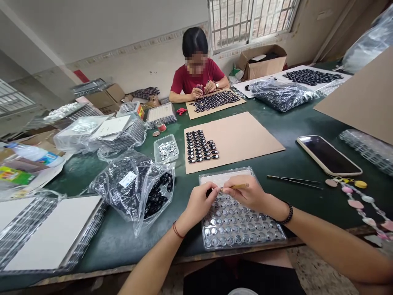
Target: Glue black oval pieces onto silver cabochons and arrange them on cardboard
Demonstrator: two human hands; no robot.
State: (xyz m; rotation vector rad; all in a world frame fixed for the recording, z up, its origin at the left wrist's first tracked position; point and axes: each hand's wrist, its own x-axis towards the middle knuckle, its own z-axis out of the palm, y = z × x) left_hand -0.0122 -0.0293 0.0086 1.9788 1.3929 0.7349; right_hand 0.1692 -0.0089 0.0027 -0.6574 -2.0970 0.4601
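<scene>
Trays, far left: stack (pixel 52 233) at the table edge, pale card on top.
Bottle: lying on its side (pixel 33 153), behind the stack, near a green-yellow pack (pixel 15 175).
Bag: clear plastic (pixel 113 176), mouth facing right, glossy black parts (pixel 158 196) showing inside.
Tub: clear, square (pixel 177 155), behind the bag, small silver discs (pixel 166 148) in it.
Left hand: (pixel 199 203) over the tray, thumb and index nearly together, other fingers curled; can't tell if a small part is pinched.
Co-worker: red top (pixel 181 84), across the table, 2 hands at work over a board (pixel 216 110) of dark parts.
Board: bare brown cardboard (pixel 245 139) on the right, black parts with pale centres (pixel 199 145) in rows on the left.
Tray: clear (pixel 211 179), under the hands, rows of round clear pieces (pixel 242 225).
Stick: tan (pixel 241 186), tip at the left fingertips.
Right hand: (pixel 250 194) closed around the stick, above the tray.
Tweezers: (pixel 294 179) on the table, right of the tray.
Phone: face up (pixel 330 155), dark screen, beaded strap (pixel 356 203) just beside.
</scene>
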